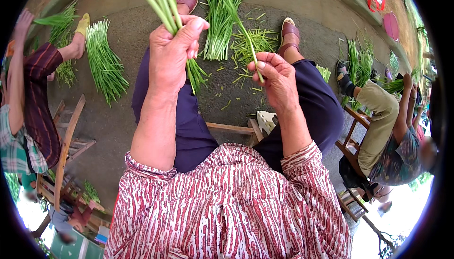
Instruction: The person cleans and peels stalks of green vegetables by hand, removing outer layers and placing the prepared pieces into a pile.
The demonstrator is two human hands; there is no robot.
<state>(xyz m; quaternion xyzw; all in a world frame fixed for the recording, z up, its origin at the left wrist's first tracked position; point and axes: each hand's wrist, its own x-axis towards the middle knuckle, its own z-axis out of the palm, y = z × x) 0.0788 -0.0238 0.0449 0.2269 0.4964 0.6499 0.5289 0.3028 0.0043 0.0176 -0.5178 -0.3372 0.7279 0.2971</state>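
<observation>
My left hand point(171, 51) is closed around a small bunch of green stalks point(165, 5). Their thick pale ends point up and away from me, while thin green tips hang out below the fist. Between the thumb and fingers of my right hand point(277, 76) is a single green stalk point(247, 34), its cut end near the fingertips and its thin end pointing away. On the ground between my feet lies a large bundle of green stalks point(220, 18), with pale ends toward me. Short cut stalk pieces point(260, 41) are scattered right of it.
A wooden stool bar point(228, 128) and a cream plastic piece point(265, 121) show between my legs. Another stalk bundle point(105, 64) lies at left, beside a seated person point(39, 117) and a wooden chair point(69, 149). At right another person point(381, 117) sits near more stalks point(358, 60).
</observation>
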